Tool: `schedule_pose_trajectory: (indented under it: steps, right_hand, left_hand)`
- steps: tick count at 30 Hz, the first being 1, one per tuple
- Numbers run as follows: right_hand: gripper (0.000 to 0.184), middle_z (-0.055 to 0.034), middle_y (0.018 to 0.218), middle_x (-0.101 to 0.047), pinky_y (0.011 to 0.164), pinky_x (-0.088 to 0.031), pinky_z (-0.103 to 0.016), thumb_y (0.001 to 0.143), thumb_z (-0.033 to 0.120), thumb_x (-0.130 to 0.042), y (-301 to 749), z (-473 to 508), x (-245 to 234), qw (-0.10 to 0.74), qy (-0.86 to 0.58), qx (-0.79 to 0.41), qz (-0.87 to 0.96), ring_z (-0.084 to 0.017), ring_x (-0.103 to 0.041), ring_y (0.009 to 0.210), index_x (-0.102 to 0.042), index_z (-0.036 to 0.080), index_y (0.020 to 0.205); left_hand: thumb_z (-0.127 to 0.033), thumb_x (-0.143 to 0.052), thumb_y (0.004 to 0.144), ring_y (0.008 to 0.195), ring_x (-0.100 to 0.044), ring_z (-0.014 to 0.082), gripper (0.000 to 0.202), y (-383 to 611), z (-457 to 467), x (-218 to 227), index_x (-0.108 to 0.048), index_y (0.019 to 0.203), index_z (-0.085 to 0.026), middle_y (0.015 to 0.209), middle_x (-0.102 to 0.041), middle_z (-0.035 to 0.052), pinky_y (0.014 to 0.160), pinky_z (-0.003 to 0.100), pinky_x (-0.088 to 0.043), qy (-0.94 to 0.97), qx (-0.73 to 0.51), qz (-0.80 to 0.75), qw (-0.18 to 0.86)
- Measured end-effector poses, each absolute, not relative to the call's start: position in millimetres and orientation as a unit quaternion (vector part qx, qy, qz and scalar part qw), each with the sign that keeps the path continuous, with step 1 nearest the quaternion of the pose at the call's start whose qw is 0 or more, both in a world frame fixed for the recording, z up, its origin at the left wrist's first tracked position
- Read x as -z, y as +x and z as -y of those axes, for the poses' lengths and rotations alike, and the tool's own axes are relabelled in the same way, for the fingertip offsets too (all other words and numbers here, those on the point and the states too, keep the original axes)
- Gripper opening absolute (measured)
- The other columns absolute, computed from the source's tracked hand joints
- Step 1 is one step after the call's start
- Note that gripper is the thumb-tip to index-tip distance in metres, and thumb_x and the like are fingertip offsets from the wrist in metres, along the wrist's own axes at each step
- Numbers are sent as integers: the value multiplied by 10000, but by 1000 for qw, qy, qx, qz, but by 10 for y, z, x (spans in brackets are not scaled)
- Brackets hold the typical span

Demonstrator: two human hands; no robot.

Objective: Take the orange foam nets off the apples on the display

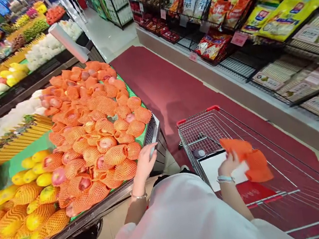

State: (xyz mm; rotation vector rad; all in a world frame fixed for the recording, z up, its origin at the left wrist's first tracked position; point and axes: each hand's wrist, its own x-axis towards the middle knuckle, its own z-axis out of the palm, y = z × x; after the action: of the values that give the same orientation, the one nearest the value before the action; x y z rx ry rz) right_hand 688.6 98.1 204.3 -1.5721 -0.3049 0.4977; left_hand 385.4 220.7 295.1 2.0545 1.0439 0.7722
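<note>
My left hand (146,161) reaches to the edge of the fruit stand (152,131), its fingers stretched toward the pile of apples in orange foam nets (95,122); it holds nothing that I can see. My right hand (231,163) is over the wire shopping cart (206,128), closed on an orange foam net (250,159) with something white showing under it. A white flat board (213,167) lies in the cart under that hand. My white sleeves and a bracelet on each wrist show at the bottom.
Yellow mangoes in nets (24,207) lie at the stand's left. A roll of plastic bags (69,43) stands behind the apples. Shelves of packaged snacks (267,15) line the right side. A dark red floor mat (166,85) runs down the aisle.
</note>
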Motion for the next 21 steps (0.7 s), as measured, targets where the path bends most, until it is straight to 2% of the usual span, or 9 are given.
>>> schedule_pose_trajectory:
  steps: [2,4,7,9,12,14,16,18,21]
  right_hand:
    - [328,-111,1122,-634,1070,-350,-430,816,425,-586,6590,-1209,-2114,669,-685,-224,179,-233,-531,1135,-693,155,967]
    - [271,-93,1056,-671,1040,-391,-414,756,376,-646,6193,-1438,-2297,646,-638,-302,292,-237,-572,1086,-745,170,902]
    - [205,-62,1059,-676,935,-457,-357,846,312,-591,5599,-1667,-2681,558,-489,-441,505,-208,-598,1042,-772,260,926]
    - [213,-56,1028,-675,850,-482,-333,880,291,-565,5306,-1745,-2895,522,-422,-477,567,-199,-615,974,-775,292,918]
    - [222,-68,975,-675,772,-492,-329,894,314,-559,5029,-1842,-3035,479,-370,-514,607,-209,-623,894,-779,281,888]
    - [245,-80,950,-668,711,-487,-321,898,348,-555,4883,-1919,-3028,439,-351,-543,624,-201,-617,811,-778,256,857]
    - [246,-82,1027,-647,650,-479,-306,899,365,-554,4717,-1997,-2979,416,-353,-568,617,-163,-594,704,-761,237,863]
    - [184,-67,1081,-620,653,-493,-302,876,359,-593,4532,-2062,-2907,444,-377,-591,558,-139,-595,675,-701,250,979]
    - [314,-3,960,-593,750,-532,-318,747,320,-747,4291,-2149,-2764,497,-425,-628,422,-155,-647,775,-566,259,996]
  left_hand:
    - [-261,-454,938,1134,-571,208,295,3779,-2187,-3004,-612,1181,-204,1187,-626,97,1016,399,-426,776,-359,-391,340]
    - [-268,-498,926,1178,-547,209,297,3649,-2181,-3067,-601,1197,-206,1233,-598,99,1048,399,-401,757,-409,-397,319]
    - [-307,-545,909,1245,-493,225,402,3346,-2164,-3164,-528,1299,-211,1315,-541,111,1083,408,-362,736,-433,-423,304]
    - [-343,-546,909,1257,-472,236,452,3097,-2129,-3194,-488,1338,-214,1324,-520,118,1089,418,-347,722,-437,-445,301]
    - [-412,-598,872,1275,-426,261,555,2723,-2040,-3154,-447,1366,-211,1341,-471,137,1088,440,-329,690,-461,-496,255]
    - [-433,-654,828,1228,-446,265,524,2515,-1968,-3088,-511,1280,-210,1278,-507,130,1065,446,-342,682,-468,-518,219]
    - [-421,-688,799,1100,-510,249,338,2370,-1896,-3014,-597,1038,-202,1105,-584,99,1010,438,-383,674,-476,-529,199]
    - [-407,-698,783,978,-542,231,260,2299,-1836,-2946,-553,811,-193,942,-596,70,936,421,-423,638,-507,-548,187]
    - [-407,-651,805,849,-547,219,290,2302,-1800,-2865,-467,714,-203,816,-549,57,816,397,-453,542,-536,-616,197]
